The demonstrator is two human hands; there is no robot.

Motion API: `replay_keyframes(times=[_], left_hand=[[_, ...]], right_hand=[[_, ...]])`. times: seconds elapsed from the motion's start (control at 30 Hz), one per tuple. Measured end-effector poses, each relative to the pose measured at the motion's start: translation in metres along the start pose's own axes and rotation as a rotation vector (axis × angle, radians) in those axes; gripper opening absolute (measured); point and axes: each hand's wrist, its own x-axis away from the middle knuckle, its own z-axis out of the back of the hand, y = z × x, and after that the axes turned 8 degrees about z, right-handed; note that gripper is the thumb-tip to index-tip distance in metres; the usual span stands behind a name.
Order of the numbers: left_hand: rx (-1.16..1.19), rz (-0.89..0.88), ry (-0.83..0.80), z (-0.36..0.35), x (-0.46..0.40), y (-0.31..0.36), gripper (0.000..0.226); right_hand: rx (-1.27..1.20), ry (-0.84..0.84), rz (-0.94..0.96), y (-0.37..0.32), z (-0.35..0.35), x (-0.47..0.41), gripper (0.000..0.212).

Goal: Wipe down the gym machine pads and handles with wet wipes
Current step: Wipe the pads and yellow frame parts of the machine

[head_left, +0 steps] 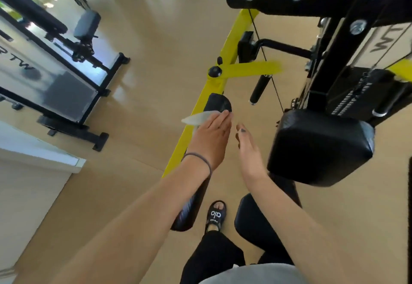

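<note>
Left hand presses wipe on arm pad; chest pad beside.

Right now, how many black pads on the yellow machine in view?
3: a long arm pad under the left hand and its wipe, a boxy pad at right, and a seat pad below. Others may be hidden.

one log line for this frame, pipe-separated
left hand: flat, presses wipe on arm pad | right hand: open, empty, in air | big pad: untouched | phase: wiping
</note>
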Motion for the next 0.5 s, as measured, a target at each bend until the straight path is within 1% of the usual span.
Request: replay_keyframes(times=[0.03, 0.1, 0.13, 0.17, 0.2, 0.27, 0.3, 0.37, 0.43, 0.5], left_hand=[[0.034, -0.059, 0.006, 0.002, -0.014, -0.005, 0.065], [0.180, -0.185, 0.091, 0.006, -0.026, -0.015, 0.063], [0.327, -0.232, 0.129, 0.008, -0.024, -0.020, 0.066], [0.531, -0.263, 0.113, 0.009, -0.018, -0.026, 0.070], [0.766, -0.285, 0.033, 0.013, -0.008, -0.032, 0.073], [1.223, -0.340, -0.153, 0.017, 0.012, -0.041, 0.073], [1.394, -0.356, -0.166, 0.017, 0.019, -0.044, 0.071], [1.674, -0.281, -0.070, 0.016, 0.024, -0.051, 0.063], [1.888, -0.104, 0.079, 0.014, 0.018, -0.060, 0.048], [1.965, 0.093, 0.211, 0.008, 0.007, -0.066, 0.041]], right_hand=[[-0.022, 0.055, -0.013, 0.007, 0.000, 0.007, 0.049], [-0.075, 0.148, -0.029, 0.015, -0.003, 0.023, 0.048], [-0.102, 0.174, -0.020, 0.017, -0.007, 0.031, 0.047], [-0.128, 0.188, -0.007, 0.018, -0.013, 0.037, 0.046], [-0.143, 0.188, 0.012, 0.015, -0.020, 0.043, 0.046], [-0.144, 0.174, 0.047, 0.014, -0.038, 0.048, 0.044], [-0.143, 0.163, 0.053, 0.014, -0.048, 0.048, 0.044], [-0.127, 0.129, 0.058, 0.015, -0.072, 0.049, 0.045], [-0.058, 0.107, 0.095, 0.018, -0.094, 0.047, 0.051], [-0.011, 0.132, 0.130, 0.022, -0.106, 0.046, 0.056]])
